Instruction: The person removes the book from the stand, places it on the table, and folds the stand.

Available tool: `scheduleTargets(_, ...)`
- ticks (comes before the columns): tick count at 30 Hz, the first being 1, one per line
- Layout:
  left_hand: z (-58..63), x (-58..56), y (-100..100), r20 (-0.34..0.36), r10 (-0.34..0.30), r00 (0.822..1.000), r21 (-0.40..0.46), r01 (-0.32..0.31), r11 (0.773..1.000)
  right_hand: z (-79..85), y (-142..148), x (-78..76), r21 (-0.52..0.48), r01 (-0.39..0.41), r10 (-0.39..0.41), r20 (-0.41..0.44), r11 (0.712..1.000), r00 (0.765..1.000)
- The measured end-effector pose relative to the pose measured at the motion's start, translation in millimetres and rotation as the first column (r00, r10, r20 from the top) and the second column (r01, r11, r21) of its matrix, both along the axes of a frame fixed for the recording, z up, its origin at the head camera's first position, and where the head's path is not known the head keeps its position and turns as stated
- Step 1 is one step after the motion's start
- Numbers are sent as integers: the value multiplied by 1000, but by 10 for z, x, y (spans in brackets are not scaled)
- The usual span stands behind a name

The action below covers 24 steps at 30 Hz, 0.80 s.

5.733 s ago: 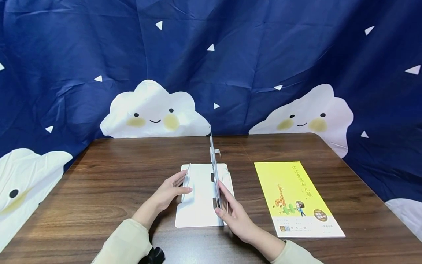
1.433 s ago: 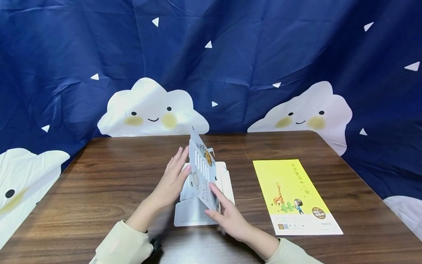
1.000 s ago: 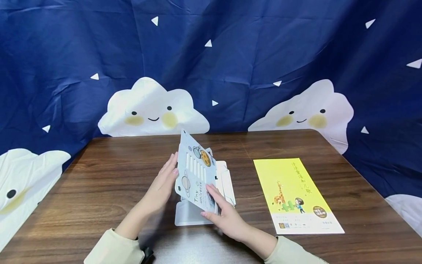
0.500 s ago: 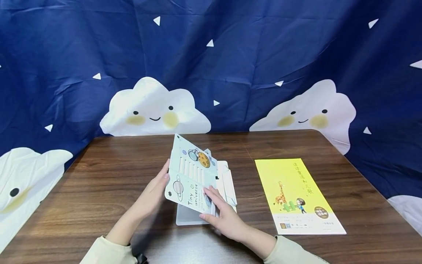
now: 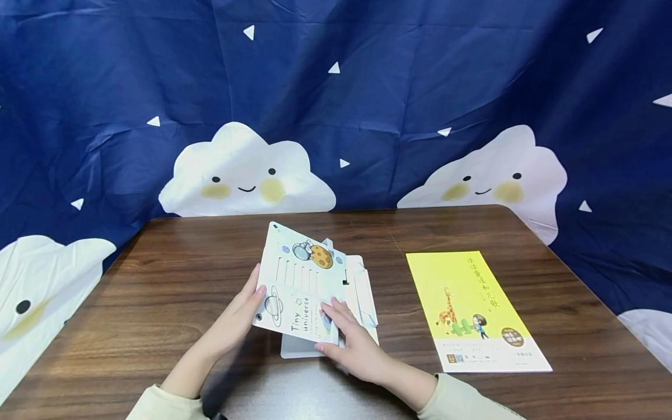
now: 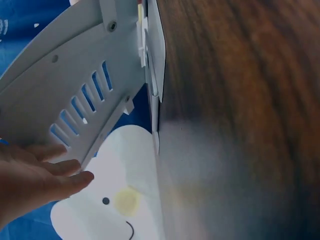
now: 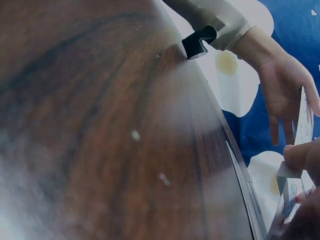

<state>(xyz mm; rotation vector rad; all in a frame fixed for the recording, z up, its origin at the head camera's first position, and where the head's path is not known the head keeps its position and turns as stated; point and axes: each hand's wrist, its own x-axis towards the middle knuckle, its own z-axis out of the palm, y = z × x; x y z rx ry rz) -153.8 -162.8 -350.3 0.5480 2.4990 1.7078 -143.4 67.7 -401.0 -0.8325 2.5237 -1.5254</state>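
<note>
A pale reading stand (image 5: 289, 280) printed with a planet, an astronaut and "Tiny universe" has its slotted panel tilted over a white base (image 5: 301, 347). At the panel's left edge is my left hand (image 5: 231, 321), thumb at the rim and fingers behind it. In the left wrist view those fingers (image 6: 60, 175) lie under the grey back of the panel (image 6: 65, 90), beside its slots. My right hand (image 5: 362, 347) holds the panel's lower right edge, fingers over the printed face and thumb at the bottom corner. Much of the base is hidden under the panel.
A yellow book (image 5: 472, 309) with a giraffe on its cover lies flat on the brown wooden table (image 5: 199, 256), right of the stand. Behind the table hangs a blue curtain (image 5: 367, 87) with white clouds.
The panel has swung from nearly upright down to the left, turning its printed face up. My left hand has moved from the base to the panel's left edge; the right stays near its lower edge.
</note>
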Motion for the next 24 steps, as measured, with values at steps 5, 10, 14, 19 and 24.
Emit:
scheduleTargets(5, -28, 4, -25, 69, 2, 998, 13, -3, 1000, 3, -5, -2, 40, -1, 1, -11, 999, 1000)
scheduleTargets(10, -80, 13, -71, 144, -22, 989, 29, 18, 999, -29, -16, -10, 51, -1, 2, -30, 999, 1000)
scheduleTargets(14, -126, 11, -109, 167, -51, 985, 24, 48, 999, -34, -23, 4, 54, 1, 3, -79, 999, 997)
scheduleTargets(19, -175, 19, -141, 161, -50, 986, -4, 51, 999, -36, -32, 16, 74, 10, -4, -76, 997, 997)
scheduleTargets(24, -234, 34, -171, 121, -56, 991, -21, 59, 998, -36, -42, 25, 125, 24, -19, -46, 992, 999)
